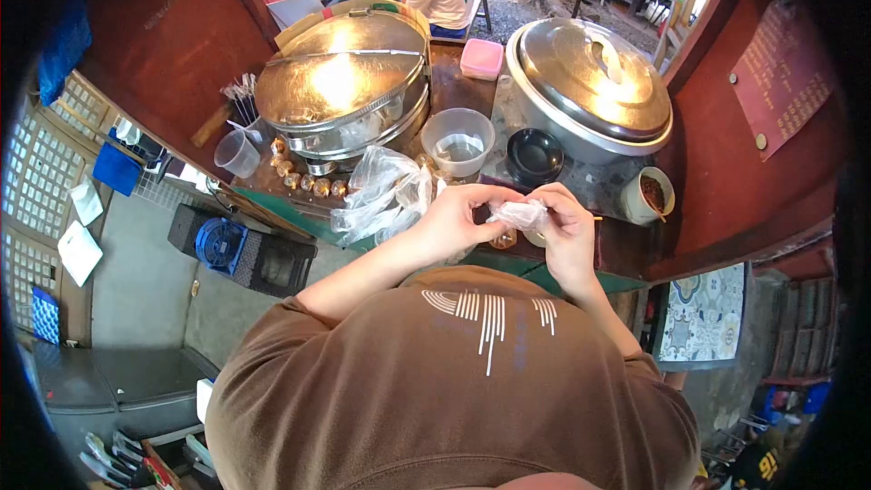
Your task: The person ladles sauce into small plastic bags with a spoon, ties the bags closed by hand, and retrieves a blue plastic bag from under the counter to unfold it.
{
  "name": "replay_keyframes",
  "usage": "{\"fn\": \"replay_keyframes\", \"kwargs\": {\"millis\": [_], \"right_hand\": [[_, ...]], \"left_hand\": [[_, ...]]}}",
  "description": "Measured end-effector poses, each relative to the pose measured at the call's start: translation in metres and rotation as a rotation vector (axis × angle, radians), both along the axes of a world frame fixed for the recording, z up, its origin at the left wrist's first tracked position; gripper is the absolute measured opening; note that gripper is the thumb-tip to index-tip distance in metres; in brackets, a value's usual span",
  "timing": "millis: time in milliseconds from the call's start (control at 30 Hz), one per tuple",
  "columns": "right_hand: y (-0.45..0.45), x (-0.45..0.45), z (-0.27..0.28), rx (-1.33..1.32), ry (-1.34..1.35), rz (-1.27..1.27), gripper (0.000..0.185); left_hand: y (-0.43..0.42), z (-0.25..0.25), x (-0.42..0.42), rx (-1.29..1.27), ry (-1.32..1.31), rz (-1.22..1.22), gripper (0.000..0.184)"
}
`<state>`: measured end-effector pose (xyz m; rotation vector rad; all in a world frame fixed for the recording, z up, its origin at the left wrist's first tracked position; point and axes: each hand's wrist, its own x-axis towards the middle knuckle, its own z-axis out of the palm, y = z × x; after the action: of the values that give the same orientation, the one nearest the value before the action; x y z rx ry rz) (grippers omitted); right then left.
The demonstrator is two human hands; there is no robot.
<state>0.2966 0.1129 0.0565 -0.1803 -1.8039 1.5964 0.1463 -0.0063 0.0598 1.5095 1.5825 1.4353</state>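
Observation:
Both hands meet over the counter's front edge, pinching a small clear plastic bag [521,215]. My left hand [461,218] has its thumb and fingers closed on the bag's left end. On the other end, my right hand [567,229] grips the plastic, and a thin stick tip pokes out beside its fingers. Just left of my left hand lies a crumpled heap of clear plastic bags [386,192]. Behind the hands stand a clear round tub [458,141] and a black bowl [534,156]. Small wrapped brown pieces [321,187] line the counter's front left.
Two large lidded metal pots, left [340,73] and right [594,77], stand at the back, with a pink box [482,59] between them. A cup with brown contents [651,192] stands right. A clear cup [238,154] is left. People sit beyond the counter.

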Motion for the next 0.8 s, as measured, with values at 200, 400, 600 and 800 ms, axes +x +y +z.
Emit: {"fn": "replay_keyframes", "kwargs": {"millis": [200,400,600,800], "right_hand": [[-0.004,-0.005,0.007,-0.127,0.039,-0.043,0.017],[0.006,-0.003,-0.007,-0.151,-0.018,-0.059,0.009],[0.012,0.0,-0.01,-0.198,0.088,-0.019,0.007],[0.0,0.0,-0.007,0.132,-0.001,-0.039,0.007]], "left_hand": [[0.003,-0.003,-0.002,0.051,0.13,-0.012,0.018],[0.004,0.009,0.009,0.114,0.161,-0.039,0.018],[0.002,0.004,0.004,0.108,0.166,-0.043,0.018],[0.002,0.007,0.006,0.099,0.091,-0.076,0.017]]}}
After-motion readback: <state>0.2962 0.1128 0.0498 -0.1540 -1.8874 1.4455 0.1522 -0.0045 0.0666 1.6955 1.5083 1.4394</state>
